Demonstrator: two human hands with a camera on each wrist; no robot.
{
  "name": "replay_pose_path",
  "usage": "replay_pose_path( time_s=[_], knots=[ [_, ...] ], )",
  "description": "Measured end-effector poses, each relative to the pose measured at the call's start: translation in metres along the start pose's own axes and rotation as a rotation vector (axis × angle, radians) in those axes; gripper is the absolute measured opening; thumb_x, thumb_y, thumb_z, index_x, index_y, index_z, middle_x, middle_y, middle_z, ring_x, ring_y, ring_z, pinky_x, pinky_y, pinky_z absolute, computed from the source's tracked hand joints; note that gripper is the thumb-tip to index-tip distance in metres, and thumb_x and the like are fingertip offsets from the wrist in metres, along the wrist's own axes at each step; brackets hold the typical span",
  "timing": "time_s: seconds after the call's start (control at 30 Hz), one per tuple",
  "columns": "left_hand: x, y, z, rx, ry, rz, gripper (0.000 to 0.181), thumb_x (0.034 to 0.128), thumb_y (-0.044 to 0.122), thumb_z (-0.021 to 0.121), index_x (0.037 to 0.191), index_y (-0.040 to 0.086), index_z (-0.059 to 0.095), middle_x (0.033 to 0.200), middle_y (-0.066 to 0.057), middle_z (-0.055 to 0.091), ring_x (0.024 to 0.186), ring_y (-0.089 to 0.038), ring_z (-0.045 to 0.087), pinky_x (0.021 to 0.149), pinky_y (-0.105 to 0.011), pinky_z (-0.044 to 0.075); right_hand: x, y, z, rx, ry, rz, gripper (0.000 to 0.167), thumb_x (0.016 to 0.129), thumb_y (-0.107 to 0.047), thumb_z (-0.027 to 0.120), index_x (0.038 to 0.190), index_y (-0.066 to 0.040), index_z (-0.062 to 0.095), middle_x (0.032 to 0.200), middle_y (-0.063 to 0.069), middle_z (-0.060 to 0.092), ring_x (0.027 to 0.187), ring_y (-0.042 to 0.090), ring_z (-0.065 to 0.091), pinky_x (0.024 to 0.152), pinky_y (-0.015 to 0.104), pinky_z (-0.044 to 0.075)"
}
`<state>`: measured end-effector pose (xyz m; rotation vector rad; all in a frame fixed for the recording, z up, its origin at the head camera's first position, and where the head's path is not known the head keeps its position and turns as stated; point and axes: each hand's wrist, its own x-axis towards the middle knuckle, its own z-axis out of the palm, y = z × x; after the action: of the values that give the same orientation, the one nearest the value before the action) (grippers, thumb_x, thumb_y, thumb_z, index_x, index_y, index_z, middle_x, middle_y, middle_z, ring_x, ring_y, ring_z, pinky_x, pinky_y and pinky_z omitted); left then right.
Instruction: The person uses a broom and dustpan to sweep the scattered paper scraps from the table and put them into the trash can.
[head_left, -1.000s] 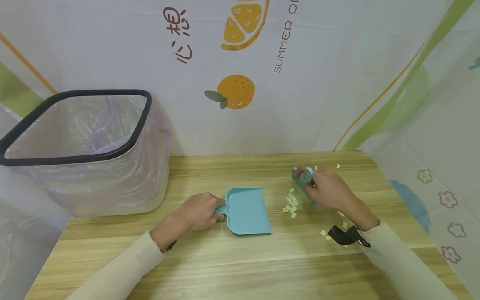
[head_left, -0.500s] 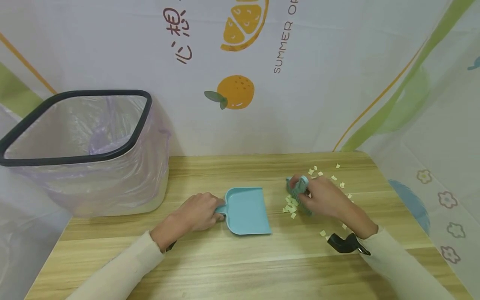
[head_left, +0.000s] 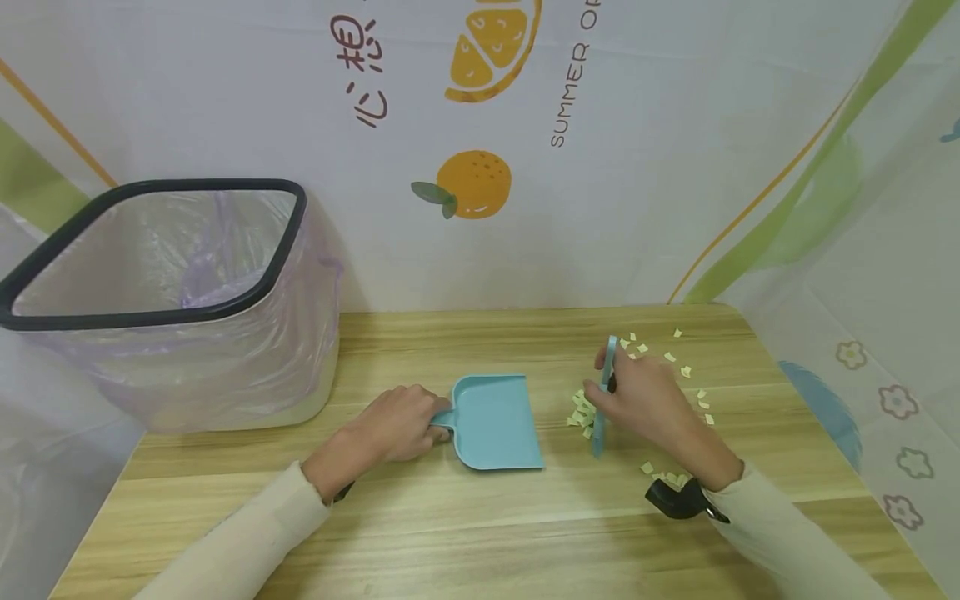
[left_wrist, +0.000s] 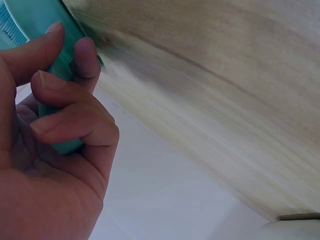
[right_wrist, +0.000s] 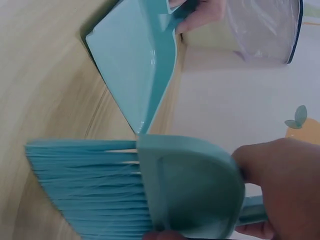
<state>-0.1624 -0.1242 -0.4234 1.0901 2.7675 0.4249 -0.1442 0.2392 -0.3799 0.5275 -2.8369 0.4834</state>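
Note:
My left hand [head_left: 405,423] grips the short handle of a light-blue dustpan [head_left: 495,423], which lies on the table with its open edge facing right. In the left wrist view the fingers [left_wrist: 75,125] curl round the teal handle. My right hand [head_left: 647,392] holds a small blue hand brush [right_wrist: 190,185] by its handle, bristles [right_wrist: 90,185] toward the table. A little pile of pale yellow paper scraps [head_left: 579,412] sits between the dustpan and the brush, partly behind the brush. More scraps [head_left: 670,357] lie scattered beyond and around my right hand.
At the left stands a large bin [head_left: 315,367] with a black rim and a translucent purple-tinged liner. Several scraps [head_left: 671,479] lie near the black wrist mount [head_left: 677,498]. A printed white cloth [head_left: 637,208] hangs behind the wooden table [head_left: 465,533].
The right hand has brought the brush toward the scrap pile and turned it more upright and edge-on. Scraps behind the hand have come into sight. The left hand and dustpan stay put.

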Motion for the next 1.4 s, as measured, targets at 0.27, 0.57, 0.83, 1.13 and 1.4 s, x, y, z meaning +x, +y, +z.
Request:
replay_pose_path(
  time_s=[0.27,0.57,0.83,1.13,1.4],
  knots=[
    [0.0,0.0,-0.001,-0.004,-0.004,0.003,0.015,0.1019,0.016,0.08,0.094,0.011,0.068,0.071,0.006,0.048,0.064,-0.01,0.046,0.057,-0.028,0.041,0.013,-0.004,0.011,0.084,0.015,0.029,0.03,0.1,-0.024,0.072,0.112,0.002,0.063,0.057,-0.007,0.049,0.048,0.01,0.043,0.047,0.031,0.034],
    [0.0,0.0,-0.001,-0.014,0.001,0.005,0.013,0.1016,0.015,0.08,0.095,0.01,0.07,0.071,0.006,0.05,0.064,-0.01,0.047,0.058,-0.028,0.041,0.02,-0.002,0.001,0.113,-0.01,-0.008,0.021,0.097,-0.011,0.063,0.116,-0.003,0.066,0.059,-0.008,0.045,0.051,0.008,0.037,0.048,0.031,0.033],
    [0.0,0.0,-0.002,-0.015,-0.002,0.005,0.015,0.1015,0.016,0.08,0.094,0.011,0.069,0.071,0.006,0.049,0.065,-0.01,0.047,0.058,-0.029,0.042,0.025,0.008,-0.001,0.142,-0.119,-0.145,0.025,0.097,-0.004,0.064,0.121,-0.01,0.069,0.059,-0.013,0.039,0.052,0.003,0.03,0.052,0.029,0.03],
    [0.0,0.001,-0.001,-0.015,-0.003,0.012,0.016,0.1018,0.015,0.08,0.093,0.011,0.068,0.072,0.005,0.049,0.065,-0.01,0.047,0.059,-0.028,0.042,0.024,-0.002,-0.001,0.182,-0.176,-0.248,0.023,0.095,-0.003,0.066,0.117,-0.012,0.07,0.064,-0.013,0.051,0.052,0.001,0.034,0.051,0.028,0.033],
    [0.001,0.001,-0.002,-0.015,-0.018,-0.006,0.016,0.101,0.017,0.081,0.093,0.012,0.069,0.07,0.006,0.047,0.063,-0.01,0.046,0.058,-0.028,0.04,0.018,-0.004,-0.006,0.049,-0.1,-0.173,0.016,0.094,-0.009,0.065,0.11,-0.008,0.066,0.061,-0.011,0.043,0.054,0.007,0.034,0.05,0.03,0.033]
  ],
)
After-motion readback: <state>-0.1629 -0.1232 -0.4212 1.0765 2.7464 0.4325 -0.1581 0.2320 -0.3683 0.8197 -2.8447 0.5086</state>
